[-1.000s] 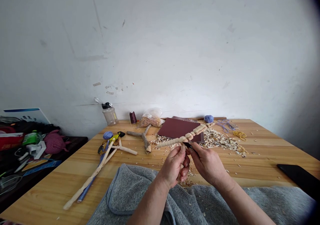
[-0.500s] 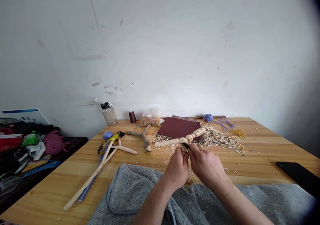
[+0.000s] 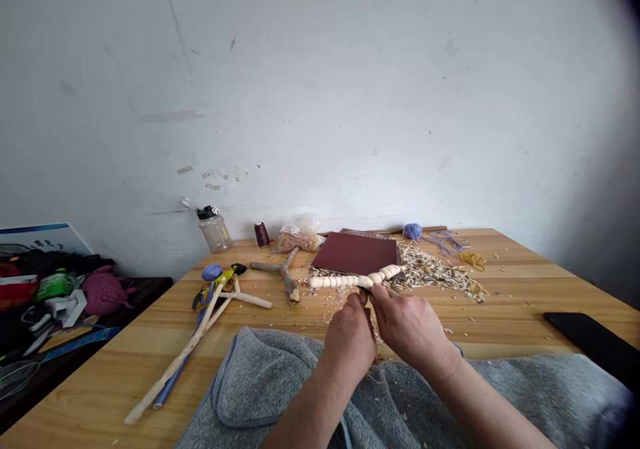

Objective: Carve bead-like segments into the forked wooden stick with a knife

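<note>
A pale carved wooden stick (image 3: 350,281) with a row of rounded beads lies nearly level just above my hands. My left hand (image 3: 349,332) is closed around its underside, where the fingers hide the grip. My right hand (image 3: 407,326) pinches a small dark-bladed knife (image 3: 365,291) against the wood, and most of the knife is hidden by the fingers. Both hands hang over a grey towel (image 3: 280,376) spread across the table's near edge.
Wood shavings (image 3: 435,270) are scattered behind my hands, near a maroon sandpaper sheet (image 3: 354,253). Forked branches (image 3: 283,272), long sticks (image 3: 180,359), a plastic bottle (image 3: 214,230), a thread spool (image 3: 261,234) and a black phone (image 3: 585,336) lie around the wooden table (image 3: 500,302).
The carved stick has swung from tilted up at the right to nearly level. My hands have drawn closer together around it, and the view has shifted slightly.
</note>
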Action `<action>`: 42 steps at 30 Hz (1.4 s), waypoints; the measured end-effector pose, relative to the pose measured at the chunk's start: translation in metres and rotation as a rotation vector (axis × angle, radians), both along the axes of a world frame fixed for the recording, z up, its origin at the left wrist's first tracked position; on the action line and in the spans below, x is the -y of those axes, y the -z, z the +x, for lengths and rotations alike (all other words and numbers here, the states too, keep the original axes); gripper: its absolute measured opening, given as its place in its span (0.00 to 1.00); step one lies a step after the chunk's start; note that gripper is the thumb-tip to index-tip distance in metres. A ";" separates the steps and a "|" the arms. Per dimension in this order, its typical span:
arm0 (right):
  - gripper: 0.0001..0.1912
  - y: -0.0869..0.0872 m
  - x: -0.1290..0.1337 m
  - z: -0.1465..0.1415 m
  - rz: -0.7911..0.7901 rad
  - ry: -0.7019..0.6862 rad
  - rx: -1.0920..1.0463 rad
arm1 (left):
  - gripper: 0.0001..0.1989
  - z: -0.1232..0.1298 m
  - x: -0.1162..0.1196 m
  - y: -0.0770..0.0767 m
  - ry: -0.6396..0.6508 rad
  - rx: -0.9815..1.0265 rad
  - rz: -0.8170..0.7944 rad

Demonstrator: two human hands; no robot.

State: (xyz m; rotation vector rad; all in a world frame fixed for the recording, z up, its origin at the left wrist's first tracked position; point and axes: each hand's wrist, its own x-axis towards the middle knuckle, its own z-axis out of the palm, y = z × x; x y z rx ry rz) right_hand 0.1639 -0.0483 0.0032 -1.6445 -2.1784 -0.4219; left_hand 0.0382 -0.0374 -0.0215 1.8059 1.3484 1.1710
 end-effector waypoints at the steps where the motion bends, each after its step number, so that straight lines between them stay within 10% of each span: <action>1: 0.08 0.001 -0.001 0.000 0.012 -0.015 -0.006 | 0.03 0.000 0.000 -0.002 -0.012 -0.009 0.005; 10: 0.14 0.001 -0.008 0.012 -0.021 -0.284 -0.517 | 0.13 -0.007 -0.001 -0.024 0.325 0.577 -0.516; 21: 0.14 0.003 -0.007 0.009 0.008 -0.159 -0.348 | 0.18 -0.009 -0.002 -0.025 0.364 0.724 -0.533; 32: 0.13 0.004 -0.006 0.010 0.045 -0.024 -0.180 | 0.19 -0.008 -0.003 -0.019 0.327 0.529 -0.450; 42: 0.11 0.001 -0.001 0.005 0.010 0.042 -0.055 | 0.11 -0.011 -0.001 -0.024 0.102 -0.228 0.004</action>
